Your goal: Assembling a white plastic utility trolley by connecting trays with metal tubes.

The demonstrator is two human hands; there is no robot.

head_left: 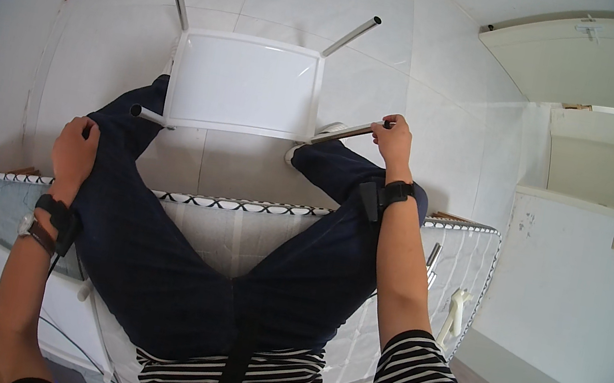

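A white rectangular panel with a raised rim lies beyond my knees, with a metal tube leg at each corner. My right hand is closed around the outer end of the near right metal tube leg, which slants up from its corner. The far right leg and far left leg stick up and outward. Pointing left, the near left leg has its dark end by my left shin. My left hand rests by my left knee, fingers curled in, apart from the panel and legs.
I sit on a pale quilted mat with a patterned edge. Right of me on it lie a white plastic piece and metal tubes. Another white panel is at my left. A white cabinet stands at the right.
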